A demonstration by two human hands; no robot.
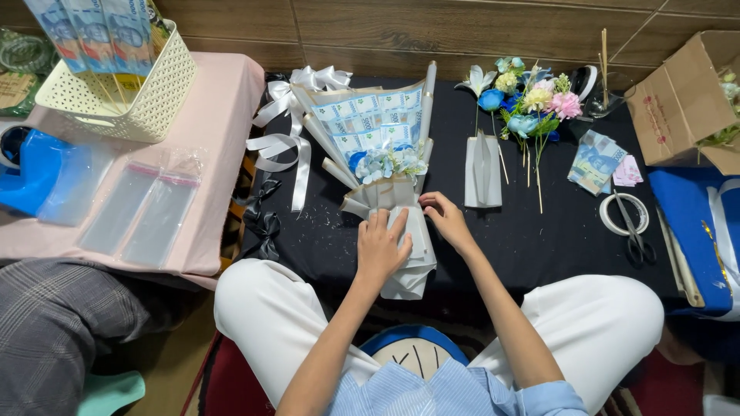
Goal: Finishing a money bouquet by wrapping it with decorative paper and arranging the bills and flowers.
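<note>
A person sits at a low table covered with a black cloth, and both hands rest on a bouquet that lies in the middle of the cloth. The bouquet is made of folded paper money fanned out at the top, small blue and white flowers below, and pale wrapping paper around it all. The left hand lies flat on the wrapped stem near the front edge of the cloth, fingers spread and pressing down — it is not closed around anything. The right hand touches the stem's right side with bent fingers, pinching lightly at the paper. A white ribbon bow sits just beside the bouquet's top left, and small black bows lie near the cloth's left edge. To the right are a folded sheet of pale paper, a bunch of fake flowers in blue, pink and cream, some loose paper money, and scissors lying over a roll of tape. On the pink table to the left sit clear plastic bags and a cream basket.
</note>
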